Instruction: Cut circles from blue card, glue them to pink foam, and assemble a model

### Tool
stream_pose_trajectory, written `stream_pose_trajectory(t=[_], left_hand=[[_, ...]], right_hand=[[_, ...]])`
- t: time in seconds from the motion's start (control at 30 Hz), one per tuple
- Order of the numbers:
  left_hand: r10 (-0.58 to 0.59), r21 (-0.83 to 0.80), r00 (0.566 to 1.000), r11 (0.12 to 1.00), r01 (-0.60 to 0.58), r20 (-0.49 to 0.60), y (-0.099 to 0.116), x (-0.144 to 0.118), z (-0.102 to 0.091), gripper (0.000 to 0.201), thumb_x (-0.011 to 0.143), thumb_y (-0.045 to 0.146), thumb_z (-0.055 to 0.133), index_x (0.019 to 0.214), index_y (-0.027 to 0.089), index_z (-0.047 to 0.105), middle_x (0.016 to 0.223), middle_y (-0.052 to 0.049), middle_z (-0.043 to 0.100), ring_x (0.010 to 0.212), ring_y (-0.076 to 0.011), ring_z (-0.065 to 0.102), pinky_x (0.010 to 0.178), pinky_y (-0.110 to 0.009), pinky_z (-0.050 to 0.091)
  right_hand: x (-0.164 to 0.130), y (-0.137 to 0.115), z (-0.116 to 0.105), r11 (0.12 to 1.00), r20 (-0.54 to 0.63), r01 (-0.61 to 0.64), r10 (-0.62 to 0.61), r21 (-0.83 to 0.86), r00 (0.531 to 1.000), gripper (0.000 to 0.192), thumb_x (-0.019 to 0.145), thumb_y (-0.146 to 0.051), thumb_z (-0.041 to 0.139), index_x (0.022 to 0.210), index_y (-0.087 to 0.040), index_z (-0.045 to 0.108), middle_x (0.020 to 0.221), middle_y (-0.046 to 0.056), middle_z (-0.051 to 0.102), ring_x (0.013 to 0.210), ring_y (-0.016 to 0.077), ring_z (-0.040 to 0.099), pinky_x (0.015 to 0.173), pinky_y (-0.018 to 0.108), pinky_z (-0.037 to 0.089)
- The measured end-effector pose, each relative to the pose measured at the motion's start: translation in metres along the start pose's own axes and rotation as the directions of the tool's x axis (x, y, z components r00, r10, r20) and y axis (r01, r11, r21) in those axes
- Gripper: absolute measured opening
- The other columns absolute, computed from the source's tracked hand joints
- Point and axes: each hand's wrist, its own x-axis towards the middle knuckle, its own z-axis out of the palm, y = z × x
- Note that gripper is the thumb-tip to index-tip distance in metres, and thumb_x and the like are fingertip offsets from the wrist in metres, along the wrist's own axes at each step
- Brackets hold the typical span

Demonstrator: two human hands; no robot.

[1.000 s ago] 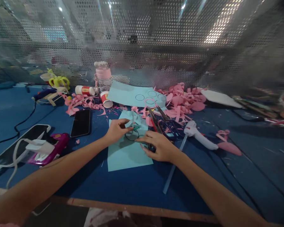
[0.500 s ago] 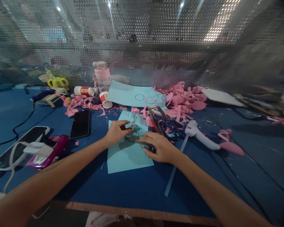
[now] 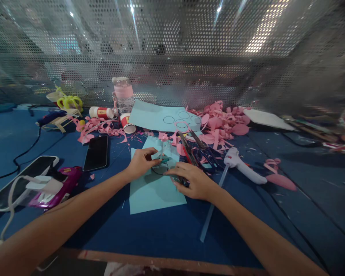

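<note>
Lying flat on the tabletop (image 3: 161, 234), thin, floppy blue paper (image 3: 155, 189) is pinned by the right hand (image 3: 194, 180); a small compass (image 3: 162, 157) is pinched in the left hand (image 3: 140, 163).

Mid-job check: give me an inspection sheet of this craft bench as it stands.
Surface: blue table top.
Job's things: light blue paper sheet bearing a drawn circle; compass upright on it.
Clutter: pink paper scraps, scissors, glue gun, phone, glue stick.
Grippers: left hand pinches the compass; right hand presses the sheet.
Cables: black cable at left.
Surroundings: perforated metal screen.
</note>
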Motion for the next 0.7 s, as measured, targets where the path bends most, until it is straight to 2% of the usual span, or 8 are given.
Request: stream_pose_trajectory(t=[0.37, 0.5, 0.7], left_hand=[[-0.019, -0.032, 1.000, 0.999, 0.019, -0.009, 0.0021, 0.0003, 0.0015, 0.013, 0.062, 0.022, 0.070, 0.073, 0.015, 0.066, 0.062, 0.001, 0.060, 0.051, -0.0089, 0.043, 0.049, -0.020, 0.033], [-0.026, -0.039, 0.999, 0.999, 0.026, -0.018, -0.0001, -0.0001, 0.0013, 0.017, 0.062, 0.022, 0.070, 0.077, 0.015, 0.069, 0.062, 0.000, 0.061, 0.051, -0.0096, 0.044, 0.049, -0.021, 0.033], [-0.003, -0.017, 0.995, 1.000, 0.001, -0.101, -0.0025, -0.0010, 0.0002, 0.020, 0.065, 0.026, 0.069, 0.081, 0.014, 0.070, 0.059, 0.001, 0.059, 0.047, -0.0076, 0.038, 0.045, -0.020, 0.029]], right_hand=[[-0.0001, 0.0007, -0.0004, 1.000, 0.013, -0.007, 0.007, 0.019, 1.000, 0.030, 0.079, -0.016, 0.047, 0.107, -0.015, 0.059, 0.079, 0.007, 0.053, 0.071, 0.0166, 0.050, 0.062, 0.028, 0.041], [0.0000, 0.0007, -0.0019, 0.999, -0.019, 0.010, -0.009, 0.038, 1.000, 0.030, 0.079, -0.015, 0.047, 0.107, -0.014, 0.059, 0.081, 0.008, 0.053, 0.072, 0.0168, 0.050, 0.063, 0.028, 0.041], [-0.0003, 0.0004, -0.0037, 1.000, -0.101, 0.030, -0.029, 0.001, 0.994, 0.028, 0.082, -0.019, 0.044, 0.105, -0.015, 0.059, 0.077, 0.007, 0.050, 0.070, 0.0174, 0.048, 0.063, 0.029, 0.041]])
